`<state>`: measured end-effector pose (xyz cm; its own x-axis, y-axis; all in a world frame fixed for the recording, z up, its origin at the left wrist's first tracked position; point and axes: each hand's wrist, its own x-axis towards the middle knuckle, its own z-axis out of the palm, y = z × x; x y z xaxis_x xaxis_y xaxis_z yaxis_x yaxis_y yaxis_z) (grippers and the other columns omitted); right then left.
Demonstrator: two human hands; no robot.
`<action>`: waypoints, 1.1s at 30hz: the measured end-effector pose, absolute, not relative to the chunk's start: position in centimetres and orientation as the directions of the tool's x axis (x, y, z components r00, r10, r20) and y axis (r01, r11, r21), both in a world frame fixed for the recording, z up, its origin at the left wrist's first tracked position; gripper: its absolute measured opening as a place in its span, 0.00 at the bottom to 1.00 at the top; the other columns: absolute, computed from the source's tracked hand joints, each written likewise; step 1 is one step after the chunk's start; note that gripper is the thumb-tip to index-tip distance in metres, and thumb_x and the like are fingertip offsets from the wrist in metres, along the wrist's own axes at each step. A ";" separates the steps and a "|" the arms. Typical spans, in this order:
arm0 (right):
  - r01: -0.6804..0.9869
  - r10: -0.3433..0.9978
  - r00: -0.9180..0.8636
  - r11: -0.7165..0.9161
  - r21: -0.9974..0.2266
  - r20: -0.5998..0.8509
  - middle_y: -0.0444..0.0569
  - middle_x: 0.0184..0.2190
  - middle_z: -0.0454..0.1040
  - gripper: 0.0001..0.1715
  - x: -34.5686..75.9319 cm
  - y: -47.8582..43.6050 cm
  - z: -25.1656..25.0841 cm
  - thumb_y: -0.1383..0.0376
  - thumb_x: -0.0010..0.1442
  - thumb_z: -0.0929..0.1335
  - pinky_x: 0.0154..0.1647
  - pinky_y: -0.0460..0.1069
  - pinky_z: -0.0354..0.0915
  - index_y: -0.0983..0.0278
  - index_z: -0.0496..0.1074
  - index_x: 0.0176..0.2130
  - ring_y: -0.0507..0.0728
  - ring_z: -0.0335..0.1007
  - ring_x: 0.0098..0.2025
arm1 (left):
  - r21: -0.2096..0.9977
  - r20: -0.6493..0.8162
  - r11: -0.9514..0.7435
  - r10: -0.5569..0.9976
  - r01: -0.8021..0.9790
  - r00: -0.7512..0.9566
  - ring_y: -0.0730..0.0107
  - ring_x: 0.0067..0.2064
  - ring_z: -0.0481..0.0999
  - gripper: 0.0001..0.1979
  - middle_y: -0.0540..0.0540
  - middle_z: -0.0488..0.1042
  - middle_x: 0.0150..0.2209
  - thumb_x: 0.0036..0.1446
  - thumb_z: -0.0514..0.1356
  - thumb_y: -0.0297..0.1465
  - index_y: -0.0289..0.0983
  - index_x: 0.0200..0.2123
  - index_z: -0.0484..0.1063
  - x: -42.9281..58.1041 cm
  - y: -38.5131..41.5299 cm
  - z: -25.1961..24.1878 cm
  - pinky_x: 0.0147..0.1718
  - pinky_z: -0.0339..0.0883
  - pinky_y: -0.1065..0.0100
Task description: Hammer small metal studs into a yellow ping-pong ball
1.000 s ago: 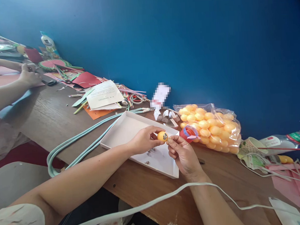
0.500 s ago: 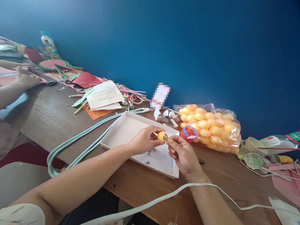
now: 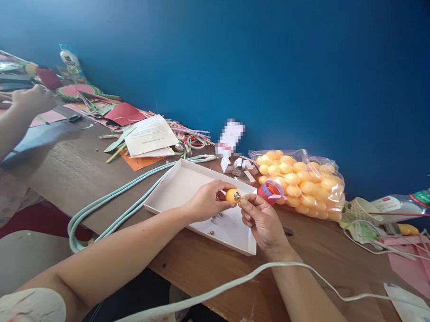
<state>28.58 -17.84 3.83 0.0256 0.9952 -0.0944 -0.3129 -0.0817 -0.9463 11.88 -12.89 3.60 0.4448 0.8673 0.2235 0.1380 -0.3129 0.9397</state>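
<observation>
Your left hand (image 3: 205,198) is clamped on the orange ball (image 3: 231,195), over the white tray (image 3: 171,184). Your right hand (image 3: 262,220) has thumb and forefinger pinched at the ball's silver patch (image 3: 237,196); can't tell what's between them. Silver bits (image 3: 217,215) below the grip, partly hidden by your left hand. Beyond the grip, the pixelated sheet (image 3: 230,136) is unreadable. Your right forearm runs out of frame.

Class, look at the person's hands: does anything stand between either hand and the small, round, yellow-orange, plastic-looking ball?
Nothing visible does. The bare left hand holds the yellow-orange ball directly; the bare right hand has its fingers pinched close beside the silvery patch on it, though whether they touch is too small to tell.
</observation>
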 end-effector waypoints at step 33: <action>-0.300 1.000 0.000 -0.012 -0.954 -0.012 0.40 0.25 0.66 0.17 28.1 -18.1 3.7 0.52 0.59 0.67 0.17 0.41 0.52 0.62 0.65 0.32 0.46 0.56 0.20 | 0.988 0.111 -0.150 0.878 0.048 0.465 0.71 0.35 0.74 0.22 0.45 0.75 0.38 0.46 0.66 0.32 0.35 0.46 0.71 12.0 -13.0 4.0 0.29 0.68 0.73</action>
<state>28.07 -18.08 3.70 -0.0004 0.9999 -0.0122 -0.2998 -0.0118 -0.9539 11.97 -13.04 3.99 0.4649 0.8784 0.1106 0.0480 -0.1497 0.9876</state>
